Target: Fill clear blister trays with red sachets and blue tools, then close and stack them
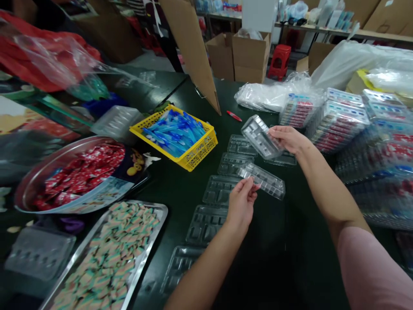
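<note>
The left hand (pixel 241 202) has its grip pinched on the near end of a clear tray (pixel 266 183) held over the bench (pixel 290 241). The right hand (pixel 288 138) has its grip clamped on a tilted tray stack (pixel 258 137); its fingertips hide behind it, tray count unclear

Head-worn, looking forward-down (close in).

a yellow basket (pixel 193 158) of blue plastic pieces (pixel 176 131) sits on the dark green table (pixel 290 241). left of it, a round metal bowl (pixel 32 183) holds red packets (pixel 84 170), and a flat metal tray (pixel 160 212) nearer the camera carries striped pastel sweets (pixel 112 249). a red pen (pixel 233 116) lies beyond the basket. stacks of filled packs (pixel 338 125) crowd the right side. cardboard boxes (pixel 250 56) and a red stool (pixel 280 58) stand behind.
</note>
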`<state>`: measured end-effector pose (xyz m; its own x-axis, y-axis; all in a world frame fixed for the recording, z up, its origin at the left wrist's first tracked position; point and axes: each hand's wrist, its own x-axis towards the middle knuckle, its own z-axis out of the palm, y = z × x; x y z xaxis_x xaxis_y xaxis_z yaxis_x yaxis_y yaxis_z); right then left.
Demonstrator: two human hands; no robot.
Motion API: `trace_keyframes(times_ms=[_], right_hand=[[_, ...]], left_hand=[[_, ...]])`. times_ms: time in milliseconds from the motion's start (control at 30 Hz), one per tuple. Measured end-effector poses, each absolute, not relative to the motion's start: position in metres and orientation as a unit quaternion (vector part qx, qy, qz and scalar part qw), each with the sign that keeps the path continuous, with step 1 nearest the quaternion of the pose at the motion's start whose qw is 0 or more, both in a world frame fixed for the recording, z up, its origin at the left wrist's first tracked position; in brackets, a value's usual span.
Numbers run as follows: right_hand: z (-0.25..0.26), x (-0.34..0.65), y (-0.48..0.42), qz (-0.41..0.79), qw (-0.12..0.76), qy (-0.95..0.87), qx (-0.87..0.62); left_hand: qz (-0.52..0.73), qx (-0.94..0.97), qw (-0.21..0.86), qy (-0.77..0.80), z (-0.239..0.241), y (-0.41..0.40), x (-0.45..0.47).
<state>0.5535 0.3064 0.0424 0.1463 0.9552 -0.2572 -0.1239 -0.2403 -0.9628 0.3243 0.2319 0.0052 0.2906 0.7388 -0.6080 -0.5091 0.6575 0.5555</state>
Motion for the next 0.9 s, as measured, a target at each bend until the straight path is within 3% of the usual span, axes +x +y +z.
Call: trace_keyframes(times_ms=[167,433,633,900], right_hand=[[0.046,0.531,0.271,0.499,0.462,-0.411,-0.607],[0.028,0.561,0.165,0.322,0.630,-0.272,-0.652],[-0.021,0.562,0.111,0.360,0.631,-0.169,-0.666],[-0.040,0.563,0.095,0.385,0.625,-0.144,-0.664]], left_hand=[[0.394,0.145,0.803,0.423,0.009,0.241,0.329],[0.484,0.251,0.745,0.383,0.018,0.366,0.373],[0.472,0.212,0.709,0.478,-0.012,0.467,0.439],[0.416,0.142,0.679,0.589,-0.055,0.488,0.465]])
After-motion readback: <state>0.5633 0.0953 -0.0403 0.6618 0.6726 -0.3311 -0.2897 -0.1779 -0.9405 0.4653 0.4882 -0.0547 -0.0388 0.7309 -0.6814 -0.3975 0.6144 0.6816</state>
